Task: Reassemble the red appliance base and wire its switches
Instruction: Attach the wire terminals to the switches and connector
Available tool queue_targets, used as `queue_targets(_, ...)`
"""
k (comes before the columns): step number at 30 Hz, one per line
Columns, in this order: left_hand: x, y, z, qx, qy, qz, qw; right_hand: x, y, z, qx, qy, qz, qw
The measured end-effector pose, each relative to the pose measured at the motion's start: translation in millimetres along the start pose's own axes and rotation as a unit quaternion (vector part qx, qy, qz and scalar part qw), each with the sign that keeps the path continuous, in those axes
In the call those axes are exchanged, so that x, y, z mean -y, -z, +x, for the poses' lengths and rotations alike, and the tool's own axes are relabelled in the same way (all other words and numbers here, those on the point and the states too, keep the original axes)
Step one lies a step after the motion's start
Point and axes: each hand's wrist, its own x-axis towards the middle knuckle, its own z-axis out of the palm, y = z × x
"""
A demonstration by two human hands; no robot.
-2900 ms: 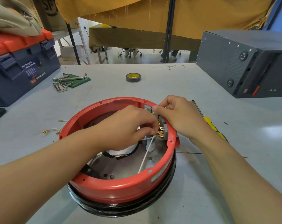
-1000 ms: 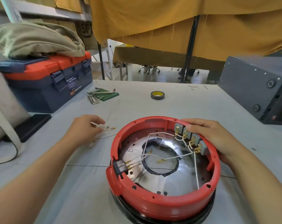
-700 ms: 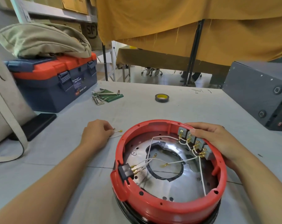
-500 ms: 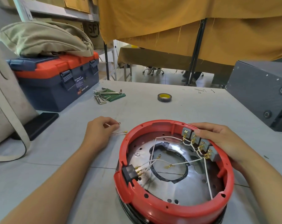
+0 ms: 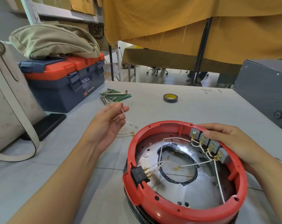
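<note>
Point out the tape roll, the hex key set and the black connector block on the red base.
tape roll [image 5: 170, 98]: head view, on its yellow inner core.
hex key set [image 5: 107, 98]: head view, on the bunched keys.
black connector block [image 5: 138, 174]: head view, on its top face.

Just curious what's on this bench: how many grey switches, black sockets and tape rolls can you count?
Grey switches: 4
Black socket: 1
Tape roll: 1
Total: 6

Toolbox [image 5: 62, 81] left of base [image 5: 183, 207]
</note>
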Motion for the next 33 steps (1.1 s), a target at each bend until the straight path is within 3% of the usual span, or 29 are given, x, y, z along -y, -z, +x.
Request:
queue_targets(5, -9.5, -29.0, -8.9, 0.084, -0.024, -0.008, 0.996, 5.4, -2.5, -4.1, -0.019, 0.000, -0.036, 0.999)
queue_targets(11, 3.4, -59.4, -16.3, 0.162, -0.019, 0.086, 0.983, 24.7, -10.3, -14.6, -0.116, 0.095, -0.118, 0.982)
queue_targets(14, 9.6, -69.8, -21.9, 0.202, -0.007, 0.150, 0.968, 35.3, -15.4, -21.4, -0.093, 0.127, -0.128, 0.979)
queue_targets(21, 9.4, -83.3, -28.7, 0.217, -0.007, 0.288, 0.933, 45.2, -20.7, -29.4, -0.020, 0.154, -0.074, 0.985)
queue_targets(33, 13.0, -96.5, -34.3, 0.238, -0.002, 0.336, 0.911, 42.5, -21.5, -28.8, 0.000, 0.149, -0.055, 0.987)
